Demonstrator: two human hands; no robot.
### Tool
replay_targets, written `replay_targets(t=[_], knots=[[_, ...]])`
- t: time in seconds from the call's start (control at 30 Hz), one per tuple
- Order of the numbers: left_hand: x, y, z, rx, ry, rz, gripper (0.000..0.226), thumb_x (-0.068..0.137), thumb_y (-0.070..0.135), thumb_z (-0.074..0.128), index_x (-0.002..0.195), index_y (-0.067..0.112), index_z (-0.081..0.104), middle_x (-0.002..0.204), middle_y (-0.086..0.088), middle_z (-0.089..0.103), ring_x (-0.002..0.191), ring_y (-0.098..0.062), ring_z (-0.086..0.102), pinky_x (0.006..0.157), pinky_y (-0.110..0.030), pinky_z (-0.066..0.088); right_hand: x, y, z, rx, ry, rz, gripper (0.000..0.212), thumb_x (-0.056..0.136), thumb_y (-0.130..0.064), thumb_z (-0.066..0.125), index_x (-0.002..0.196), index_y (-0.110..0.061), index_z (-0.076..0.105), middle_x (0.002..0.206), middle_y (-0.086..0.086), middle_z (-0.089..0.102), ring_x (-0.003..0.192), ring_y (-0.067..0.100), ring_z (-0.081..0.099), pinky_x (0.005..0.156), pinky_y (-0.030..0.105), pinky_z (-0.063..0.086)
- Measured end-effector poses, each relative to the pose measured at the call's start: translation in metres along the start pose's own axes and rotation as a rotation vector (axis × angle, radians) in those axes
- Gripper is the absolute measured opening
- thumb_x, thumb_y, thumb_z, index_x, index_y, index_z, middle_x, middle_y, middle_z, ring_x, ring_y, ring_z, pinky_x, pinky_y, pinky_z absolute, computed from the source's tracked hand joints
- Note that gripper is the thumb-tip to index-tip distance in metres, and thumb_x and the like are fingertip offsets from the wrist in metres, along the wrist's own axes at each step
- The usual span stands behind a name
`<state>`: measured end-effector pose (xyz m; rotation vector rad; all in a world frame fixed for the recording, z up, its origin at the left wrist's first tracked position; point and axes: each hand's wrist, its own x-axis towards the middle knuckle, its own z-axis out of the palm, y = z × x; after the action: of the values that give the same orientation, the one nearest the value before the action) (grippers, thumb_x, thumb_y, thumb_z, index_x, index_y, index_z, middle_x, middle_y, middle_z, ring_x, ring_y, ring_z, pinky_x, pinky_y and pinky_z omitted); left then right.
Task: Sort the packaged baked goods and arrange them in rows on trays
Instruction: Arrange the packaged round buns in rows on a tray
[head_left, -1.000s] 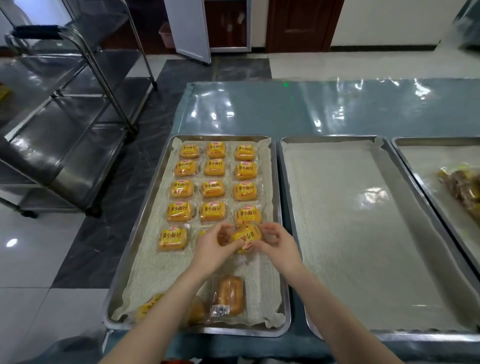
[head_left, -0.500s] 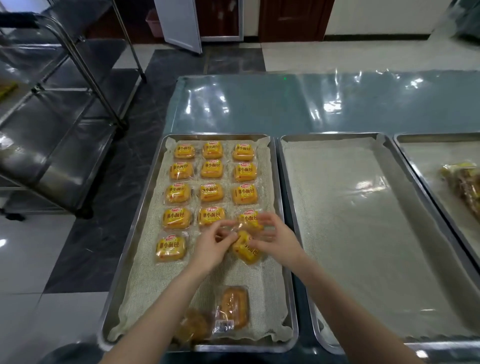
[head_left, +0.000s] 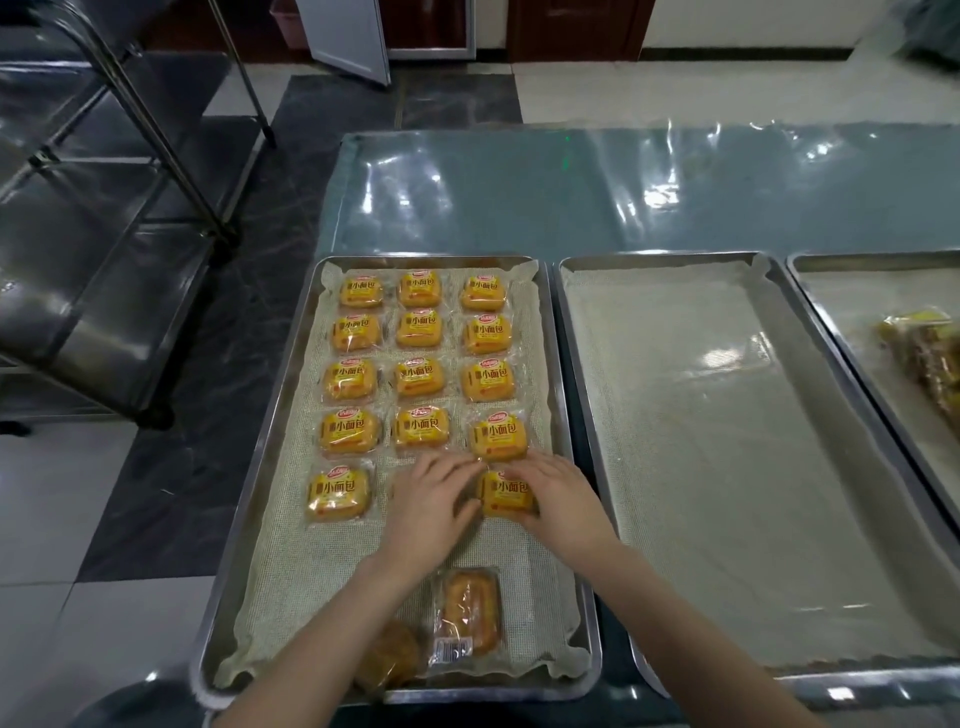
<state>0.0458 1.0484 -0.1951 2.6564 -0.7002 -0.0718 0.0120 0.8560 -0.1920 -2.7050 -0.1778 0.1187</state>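
Waiting at the near end of the cloth-lined steel tray (head_left: 311, 587) are a clear-wrapped brown bun (head_left: 470, 613) and a darker bun (head_left: 387, 657) half under the forearm, neither yet sorted, I'd say. Just beyond, the right hand (head_left: 558, 501) pinches a yellow square bread packet (head_left: 506, 493) between fingers and thumb at the right end of the fifth row. The left hand (head_left: 434, 501) lies with fingers straight against its left edge, hiding the middle place. Four full rows of yellow packets (head_left: 418, 376) lie beyond. Further right on the glossy blue worktop (head_left: 519, 197), a heap of mixed packets (head_left: 924, 358) looks unsorted.
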Motion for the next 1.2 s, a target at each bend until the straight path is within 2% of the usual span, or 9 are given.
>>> replay_targets(t=[0.27,0.4,0.5,0.63,0.73,0.83,0.93,1.03,1.2], knots=[[-0.003,-0.003,0.007,0.135,-0.009,0.06,0.05,0.074,0.034,0.075,0.122,0.031,0.062,0.118,0.014,0.065,0.114,-0.015,0.054,0.094,-0.04,0.044,-0.015,0.005,0.008,-0.102,0.159,-0.035,0.049,0.069,-0.018,0.084,0.115,-0.019,0.067,0.112,-0.002,0.069,0.103,0.017,0.066,0.1,0.043,0.046],[0.0,0.003,0.004,0.199,-0.03,0.082,0.052,0.07,0.032,0.08,0.12,0.028,0.066,0.114,0.011,0.068,0.111,-0.018,0.057,0.089,-0.037,0.047,-0.012,0.002,0.006,-0.152,0.123,-0.012,0.045,0.068,-0.014,0.083,0.11,-0.019,0.069,0.111,-0.003,0.07,0.101,0.014,0.068,0.103,0.042,0.041],[0.0,0.001,-0.001,0.138,-0.053,0.099,0.053,0.08,0.029,0.072,0.13,0.027,0.058,0.127,0.009,0.061,0.124,-0.019,0.048,0.101,-0.039,0.039,-0.011,-0.004,0.0,-0.146,0.076,-0.003,0.04,0.081,-0.013,0.071,0.119,-0.019,0.063,0.123,-0.002,0.064,0.115,0.016,0.06,0.112,0.042,0.031],[-0.022,-0.014,-0.019,0.004,0.033,0.035,0.048,0.085,0.028,0.068,0.131,0.028,0.055,0.131,0.012,0.056,0.126,-0.011,0.044,0.109,-0.036,0.036,-0.019,-0.02,-0.003,-0.071,0.094,-0.08,0.04,0.081,-0.013,0.07,0.119,-0.02,0.062,0.122,-0.003,0.061,0.115,0.016,0.055,0.107,0.038,0.041],[-0.051,-0.027,-0.036,-0.137,0.062,-0.07,0.032,0.085,0.024,0.069,0.116,0.025,0.064,0.119,0.009,0.063,0.112,-0.007,0.053,0.103,-0.027,0.039,-0.029,-0.042,0.001,0.07,-0.142,-0.11,0.036,0.088,-0.025,0.065,0.123,-0.025,0.059,0.127,-0.008,0.056,0.119,0.011,0.049,0.105,0.034,0.042],[-0.081,-0.032,-0.048,-0.284,-0.034,-0.182,0.016,0.086,0.024,0.069,0.101,0.029,0.067,0.107,0.014,0.067,0.099,0.003,0.058,0.093,-0.014,0.043,-0.035,-0.058,0.009,0.062,-0.371,-0.136,0.053,0.086,-0.032,0.067,0.136,-0.026,0.049,0.134,-0.006,0.052,0.124,0.013,0.046,0.107,0.036,0.039],[-0.107,-0.03,-0.052,-0.38,-0.09,-0.269,0.011,0.087,0.024,0.068,0.097,0.029,0.069,0.097,0.017,0.067,0.093,0.005,0.059,0.09,-0.023,0.049,-0.04,-0.065,0.017,0.021,-0.482,-0.091,0.068,0.081,-0.038,0.071,0.142,-0.026,0.041,0.128,-0.001,0.055,0.119,0.019,0.048,0.104,0.038,0.04],[-0.126,-0.025,-0.049,-0.381,-0.061,-0.313,0.01,0.087,0.028,0.068,0.096,0.026,0.07,0.095,0.015,0.068,0.091,0.003,0.06,0.088,-0.027,0.05,-0.042,-0.066,0.015,0.21,-0.429,0.021,0.067,0.072,-0.032,0.081,0.132,-0.024,0.052,0.119,-0.003,0.055,0.109,0.014,0.054,0.097,0.029,0.046],[-0.131,-0.004,-0.048,-0.434,0.017,-0.345,0.021,0.092,0.037,0.06,0.11,0.028,0.066,0.097,0.014,0.068,0.092,0.003,0.061,0.086,-0.024,0.051,-0.051,-0.075,-0.003,0.395,-0.115,0.075,0.054,0.073,-0.015,0.081,0.121,-0.026,0.059,0.114,-0.011,0.043,0.093,0.0,0.052,0.082,0.0,0.042]])
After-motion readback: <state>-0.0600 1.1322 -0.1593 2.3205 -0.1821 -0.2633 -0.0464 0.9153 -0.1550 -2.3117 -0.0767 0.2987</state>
